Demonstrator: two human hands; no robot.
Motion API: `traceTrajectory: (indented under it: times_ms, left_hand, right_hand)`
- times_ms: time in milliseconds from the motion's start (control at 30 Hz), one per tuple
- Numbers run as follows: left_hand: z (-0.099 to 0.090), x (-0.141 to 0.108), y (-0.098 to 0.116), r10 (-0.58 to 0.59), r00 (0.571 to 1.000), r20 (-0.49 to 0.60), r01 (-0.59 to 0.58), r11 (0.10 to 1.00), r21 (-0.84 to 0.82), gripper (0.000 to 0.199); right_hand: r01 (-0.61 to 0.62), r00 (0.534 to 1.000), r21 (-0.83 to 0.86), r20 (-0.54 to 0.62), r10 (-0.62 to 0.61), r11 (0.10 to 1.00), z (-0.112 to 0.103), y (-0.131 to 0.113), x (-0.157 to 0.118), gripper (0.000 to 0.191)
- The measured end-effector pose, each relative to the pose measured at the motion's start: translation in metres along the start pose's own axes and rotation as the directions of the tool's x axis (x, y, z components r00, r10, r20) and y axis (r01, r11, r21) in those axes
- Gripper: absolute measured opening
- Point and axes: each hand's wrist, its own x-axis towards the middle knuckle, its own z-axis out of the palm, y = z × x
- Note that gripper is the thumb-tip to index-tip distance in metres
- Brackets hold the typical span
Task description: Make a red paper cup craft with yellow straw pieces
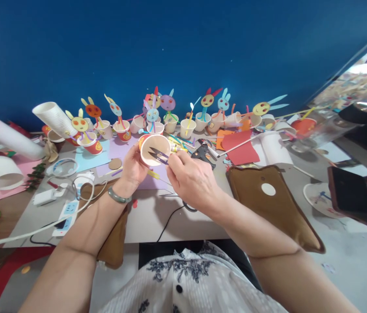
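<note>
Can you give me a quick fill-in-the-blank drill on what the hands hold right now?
1. The left hand holds a white paper ____ tipped toward the camera.
2. The right hand pokes small dark thread snips ____ the cup's mouth.
3. A green bangle sits on the ____ wrist.
4. Behind the hands, paper bunny figures stand in cups against a ____ wall.

Missing words: cup; into; left; blue

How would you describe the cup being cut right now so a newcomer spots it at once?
Start at the row of bunny cups along the blue wall, then come toward the hands. The paper cup is tipped on its side in the left hand, its mouth facing the camera, with small snips inside.
</note>
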Motion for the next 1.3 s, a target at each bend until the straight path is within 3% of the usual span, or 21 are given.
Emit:
traceTrajectory:
  times_ms: [400, 667, 967, 1300]
  left_hand:
    - [-0.003, 0.003, -0.001, 0.055, 0.998, 0.03, -0.055, 0.998, 0.004, 0.018]
    - [0.002, 0.0, 0.002, 0.007, 1.0, 0.022, -0.007, 1.0, -0.013, 0.016]
    - [0.001, 0.0, 0.003, -0.047, 0.999, 0.0, 0.047, 0.999, -0.015, 0.014]
    - [-0.001, -0.001, 0.003, -0.043, 0.998, -0.035, 0.043, 0.999, 0.021, 0.015]
  right_hand:
    - [0.045, 0.991, 0.105, -0.131, -0.031, 0.993, 0.034, -0.002, 0.016, 0.029]
    - [0.023, 0.988, 0.182, -0.154, 0.005, 0.983, 0.038, -0.002, 0.023, 0.031]
    - [0.015, 0.995, 0.16, -0.104, 0.002, 0.987, 0.037, -0.004, 0.024, 0.032]
    - [-0.004, 0.996, 0.167, 0.091, -0.012, 0.986, 0.025, -0.005, 0.029, 0.02]
